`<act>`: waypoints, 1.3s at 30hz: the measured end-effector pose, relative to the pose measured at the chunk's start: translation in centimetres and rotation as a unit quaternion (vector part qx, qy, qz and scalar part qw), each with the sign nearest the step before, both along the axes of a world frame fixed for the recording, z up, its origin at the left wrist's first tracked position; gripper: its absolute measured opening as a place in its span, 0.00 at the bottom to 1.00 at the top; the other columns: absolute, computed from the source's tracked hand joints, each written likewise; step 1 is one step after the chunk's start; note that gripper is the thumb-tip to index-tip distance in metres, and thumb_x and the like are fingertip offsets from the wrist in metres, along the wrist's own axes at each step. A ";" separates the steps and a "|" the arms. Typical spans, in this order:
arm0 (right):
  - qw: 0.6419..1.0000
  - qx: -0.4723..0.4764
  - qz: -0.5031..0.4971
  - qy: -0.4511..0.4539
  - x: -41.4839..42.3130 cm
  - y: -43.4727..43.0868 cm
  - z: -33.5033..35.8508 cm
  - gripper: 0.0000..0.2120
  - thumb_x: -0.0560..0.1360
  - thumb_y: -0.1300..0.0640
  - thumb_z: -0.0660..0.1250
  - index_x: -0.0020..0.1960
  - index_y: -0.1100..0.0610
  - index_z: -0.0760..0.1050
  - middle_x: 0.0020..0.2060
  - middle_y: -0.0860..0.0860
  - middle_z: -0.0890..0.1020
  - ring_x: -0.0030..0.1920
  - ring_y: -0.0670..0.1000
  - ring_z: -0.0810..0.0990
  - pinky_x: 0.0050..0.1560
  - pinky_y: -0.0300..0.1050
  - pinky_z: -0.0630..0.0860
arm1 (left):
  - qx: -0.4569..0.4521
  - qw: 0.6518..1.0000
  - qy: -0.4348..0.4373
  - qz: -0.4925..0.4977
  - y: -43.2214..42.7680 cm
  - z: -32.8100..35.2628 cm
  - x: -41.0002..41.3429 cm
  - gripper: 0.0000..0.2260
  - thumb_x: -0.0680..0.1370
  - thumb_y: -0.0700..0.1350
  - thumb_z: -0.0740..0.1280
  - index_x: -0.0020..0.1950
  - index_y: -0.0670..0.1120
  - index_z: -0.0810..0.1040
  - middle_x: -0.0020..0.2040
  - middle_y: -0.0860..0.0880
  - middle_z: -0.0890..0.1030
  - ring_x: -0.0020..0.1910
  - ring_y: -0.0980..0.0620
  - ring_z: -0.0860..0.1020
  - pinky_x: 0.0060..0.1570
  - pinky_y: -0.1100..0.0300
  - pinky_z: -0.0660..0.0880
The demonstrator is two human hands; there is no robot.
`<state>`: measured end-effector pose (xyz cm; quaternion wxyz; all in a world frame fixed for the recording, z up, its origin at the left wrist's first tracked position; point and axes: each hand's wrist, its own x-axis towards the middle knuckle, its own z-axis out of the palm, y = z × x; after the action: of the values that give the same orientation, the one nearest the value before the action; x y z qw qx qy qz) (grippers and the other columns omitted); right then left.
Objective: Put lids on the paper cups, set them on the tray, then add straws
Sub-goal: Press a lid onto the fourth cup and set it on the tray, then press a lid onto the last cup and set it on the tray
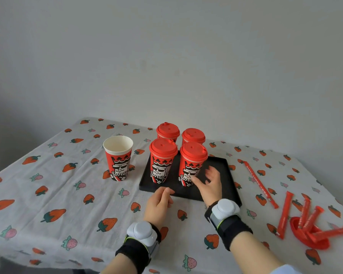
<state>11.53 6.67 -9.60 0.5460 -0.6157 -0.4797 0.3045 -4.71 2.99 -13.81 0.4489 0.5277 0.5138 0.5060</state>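
Several red paper cups with red lids stand on a black tray [229, 175]; the front pair are the left lidded cup [161, 161] and the right lidded cup [192, 163]. One cup without a lid [118, 157] stands on the cloth left of the tray. My right hand [210, 182] hovers over the tray just right of the front right cup, fingers spread and holding nothing. My left hand [159, 202] hangs near the tray's front edge with loosely curled fingers, empty. A red lid [313, 240] lies at the far right under wrapped red straws [284, 214].
A strawberry-print cloth [57, 194] covers the table. One long straw [259, 182] lies right of the tray. A plain grey wall stands behind the table. Both wrists carry black bands with grey devices.
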 end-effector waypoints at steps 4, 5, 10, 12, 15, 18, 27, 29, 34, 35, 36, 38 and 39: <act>0.999 0.037 0.018 -0.035 0.6 -4.1 -1.0 0.17 0.69 0.62 0.72 0.53 0.47 0.73 0.48 0.46 0.79 0.47 0.40 0.78 0.44 0.29 0.74 | 0.005 1.000 -0.009 0.008 -0.4 0.4 0.2 0.11 0.79 0.50 0.58 0.41 0.53 0.77 0.35 0.50 0.78 0.32 0.63 0.75 0.38 0.67 0.72; 0.997 0.031 0.041 -0.056 0.7 -4.9 -1.5 0.15 0.69 0.62 0.71 0.49 0.45 0.74 0.44 0.46 0.80 0.43 0.39 0.78 0.42 0.27 0.74 | 0.007 1.000 -0.005 0.013 -0.4 0.4 0.2 0.10 0.79 0.50 0.58 0.42 0.52 0.77 0.34 0.50 0.78 0.32 0.63 0.75 0.36 0.70 0.72; 0.978 -0.042 0.135 -0.153 1.0 -7.1 -3.7 0.11 0.70 0.59 0.70 0.42 0.44 0.74 0.40 0.43 0.81 0.41 0.37 0.78 0.40 0.25 0.72 | 0.025 0.998 -0.024 0.049 -0.9 1.3 0.2 0.03 0.78 0.46 0.63 0.45 0.50 0.75 0.38 0.49 0.79 0.34 0.63 0.78 0.34 0.73 0.72; 0.976 -0.042 0.136 -0.165 1.1 -6.9 -4.1 0.12 0.70 0.59 0.70 0.42 0.43 0.74 0.39 0.42 0.81 0.41 0.39 0.78 0.39 0.27 0.73 | 0.029 0.994 -0.047 0.091 -1.3 1.8 -0.3 0.03 0.77 0.44 0.65 0.49 0.48 0.75 0.43 0.47 0.80 0.39 0.59 0.80 0.40 0.66 0.77; 0.974 -0.031 0.137 -0.179 1.4 -6.5 -4.6 0.12 0.69 0.59 0.71 0.41 0.42 0.74 0.39 0.43 0.81 0.41 0.40 0.79 0.38 0.29 0.74 | 0.019 0.979 -0.099 0.180 -0.8 2.9 -2.7 0.10 0.76 0.46 0.67 0.55 0.46 0.74 0.48 0.44 0.79 0.50 0.44 0.78 0.50 0.48 0.76; 0.970 -0.024 0.140 -0.198 1.5 -6.3 -5.1 0.13 0.69 0.59 0.71 0.41 0.41 0.73 0.38 0.43 0.80 0.40 0.40 0.78 0.37 0.30 0.74 | 0.023 0.933 -0.166 0.317 0.7 4.6 -7.0 0.22 0.73 0.47 0.71 0.64 0.48 0.68 0.55 0.47 0.76 0.55 0.46 0.76 0.49 0.56 0.75; 0.970 -0.001 0.128 -0.205 1.2 -6.2 -5.2 0.14 0.70 0.60 0.71 0.39 0.41 0.72 0.38 0.42 0.80 0.39 0.43 0.78 0.37 0.30 0.74 | -0.038 0.985 0.060 0.159 6.6 5.8 -13.7 0.46 0.63 0.46 0.79 0.74 0.48 0.54 0.71 0.43 0.68 0.68 0.43 0.68 0.63 0.48 0.68; 0.971 0.001 0.129 -0.202 1.1 -6.2 -5.0 0.13 0.70 0.60 0.71 0.40 0.43 0.73 0.37 0.42 0.80 0.39 0.43 0.78 0.37 0.30 0.74 | -0.030 0.982 0.081 0.167 6.7 5.4 -13.5 0.42 0.64 0.47 0.78 0.72 0.48 0.58 0.69 0.43 0.70 0.66 0.43 0.70 0.59 0.51 0.69; 0.973 -0.005 0.128 -0.191 1.2 -6.3 -4.8 0.09 0.71 0.60 0.69 0.41 0.47 0.74 0.37 0.42 0.79 0.39 0.43 0.78 0.38 0.28 0.74 | 0.039 0.973 0.024 0.225 4.2 5.0 -12.1 0.34 0.65 0.46 0.77 0.68 0.49 0.66 0.64 0.45 0.74 0.59 0.48 0.74 0.54 0.53 0.72; 0.974 -0.006 0.127 -0.188 1.3 -6.4 -4.8 0.09 0.71 0.60 0.69 0.41 0.47 0.74 0.37 0.42 0.79 0.39 0.43 0.78 0.38 0.28 0.73 | 0.060 0.972 0.020 0.226 3.4 4.8 -11.7 0.32 0.67 0.46 0.76 0.67 0.48 0.66 0.63 0.45 0.75 0.60 0.47 0.74 0.55 0.52 0.72; 0.974 -0.006 0.130 -0.187 1.2 -6.3 -4.6 0.09 0.71 0.60 0.69 0.41 0.46 0.74 0.37 0.42 0.79 0.39 0.43 0.78 0.38 0.27 0.73 | 0.086 0.970 0.020 0.225 2.6 4.7 -11.5 0.30 0.68 0.46 0.75 0.66 0.47 0.67 0.63 0.44 0.75 0.60 0.46 0.74 0.56 0.51 0.73; 0.973 -0.010 0.133 -0.189 1.1 -6.4 -4.5 0.08 0.71 0.60 0.69 0.42 0.46 0.74 0.37 0.42 0.79 0.39 0.43 0.78 0.38 0.28 0.73 | 0.109 0.971 0.027 0.211 0.7 4.3 -10.3 0.30 0.69 0.47 0.74 0.67 0.47 0.65 0.64 0.44 0.73 0.61 0.46 0.73 0.57 0.51 0.72; 0.973 -0.013 0.134 -0.187 1.1 -6.4 -4.4 0.08 0.71 0.59 0.69 0.42 0.47 0.74 0.37 0.42 0.79 0.39 0.43 0.78 0.38 0.28 0.73 | 0.110 0.973 0.029 0.199 -0.1 4.1 -9.6 0.31 0.69 0.49 0.74 0.68 0.47 0.64 0.65 0.45 0.72 0.61 0.47 0.72 0.57 0.53 0.72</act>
<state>12.64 0.29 -14.03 0.3926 -0.5993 -0.6474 0.2601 -14.29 2.89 -9.71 0.2635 0.4754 0.5622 0.6233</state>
